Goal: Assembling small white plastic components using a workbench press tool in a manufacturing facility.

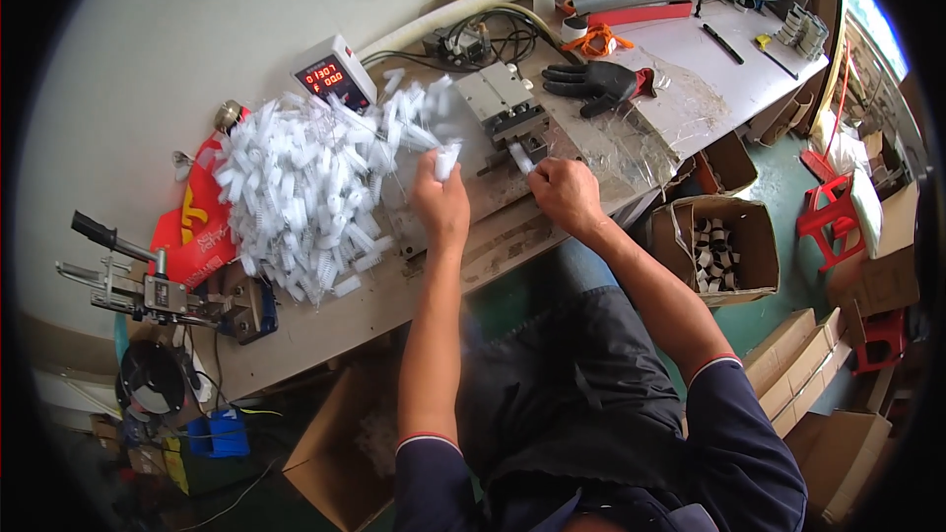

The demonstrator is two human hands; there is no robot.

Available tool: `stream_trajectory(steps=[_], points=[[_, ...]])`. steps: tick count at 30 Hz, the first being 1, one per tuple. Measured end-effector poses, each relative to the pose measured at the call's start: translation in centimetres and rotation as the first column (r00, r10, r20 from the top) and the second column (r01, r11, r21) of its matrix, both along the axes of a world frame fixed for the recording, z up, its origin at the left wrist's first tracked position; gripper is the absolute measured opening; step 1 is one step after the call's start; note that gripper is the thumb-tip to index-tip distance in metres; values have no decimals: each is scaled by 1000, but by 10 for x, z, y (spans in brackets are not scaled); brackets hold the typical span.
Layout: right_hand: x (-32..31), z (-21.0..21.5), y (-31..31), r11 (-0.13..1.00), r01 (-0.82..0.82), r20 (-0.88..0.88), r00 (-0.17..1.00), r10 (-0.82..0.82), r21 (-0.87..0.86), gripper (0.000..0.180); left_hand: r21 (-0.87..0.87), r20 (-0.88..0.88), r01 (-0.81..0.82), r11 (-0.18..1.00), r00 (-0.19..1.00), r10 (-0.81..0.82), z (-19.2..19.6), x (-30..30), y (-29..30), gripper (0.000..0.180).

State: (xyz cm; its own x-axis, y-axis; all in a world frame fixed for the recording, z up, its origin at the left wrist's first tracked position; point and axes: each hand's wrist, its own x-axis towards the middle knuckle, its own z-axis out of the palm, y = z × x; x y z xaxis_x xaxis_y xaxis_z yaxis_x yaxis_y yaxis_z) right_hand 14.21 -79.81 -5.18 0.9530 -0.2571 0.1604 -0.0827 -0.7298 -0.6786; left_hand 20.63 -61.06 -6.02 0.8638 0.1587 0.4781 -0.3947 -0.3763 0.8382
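My left hand (pixel 440 199) is closed around a small white plastic piece (pixel 447 160), which sticks up from the fingers. To its right, my right hand (pixel 569 192) pinches a second small whitish plastic piece (pixel 521 157) at the near end of a metal bench fixture (pixel 504 103). Motion blur hides the exact shape of both pieces. A large heap of white, clear-looking plastic pieces (pixel 301 187) with fine bristles or coils covers the bench left of my left hand. Some of the heap's edge lies close to that hand.
Behind the heap stands a box with a red digital display (pixel 335 74). A black glove (pixel 599 86) lies beyond the fixture. A lever clamp (pixel 163 291) sits at the bench's left end. An open carton of short rings (pixel 714 251) stands right of my legs; another carton (pixel 330 443) is below.
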Motion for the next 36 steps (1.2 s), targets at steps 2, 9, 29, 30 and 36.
stream_trajectory(steps=[2, 9, 29, 30, 36], points=[[-2, -1, 4, 1000, 3, 15, 1000, -3, -21, 25, -15, 17, 12, 1000, 1000, -11, -1, -3, 1, 21], [-1, 0, 13, 996, 91, 76, 993, -89, -21, 25, 84, 169, 2, 996, 986, -16, 0, -1, 0, 20], [2, -10, 25, 970, 230, 205, 956, -210, -79, 23, 140, 344, -33, 990, 939, -18, 2, 0, 1, 23], [3, -10, 26, 971, 229, 202, 956, -211, -73, 23, 167, 381, -53, 985, 925, -14, 2, 1, 1, 22], [0, -8, 25, 966, 242, 209, 944, -256, 91, 23, 361, 242, 63, 930, 957, -158, 5, -10, -3, 17]])
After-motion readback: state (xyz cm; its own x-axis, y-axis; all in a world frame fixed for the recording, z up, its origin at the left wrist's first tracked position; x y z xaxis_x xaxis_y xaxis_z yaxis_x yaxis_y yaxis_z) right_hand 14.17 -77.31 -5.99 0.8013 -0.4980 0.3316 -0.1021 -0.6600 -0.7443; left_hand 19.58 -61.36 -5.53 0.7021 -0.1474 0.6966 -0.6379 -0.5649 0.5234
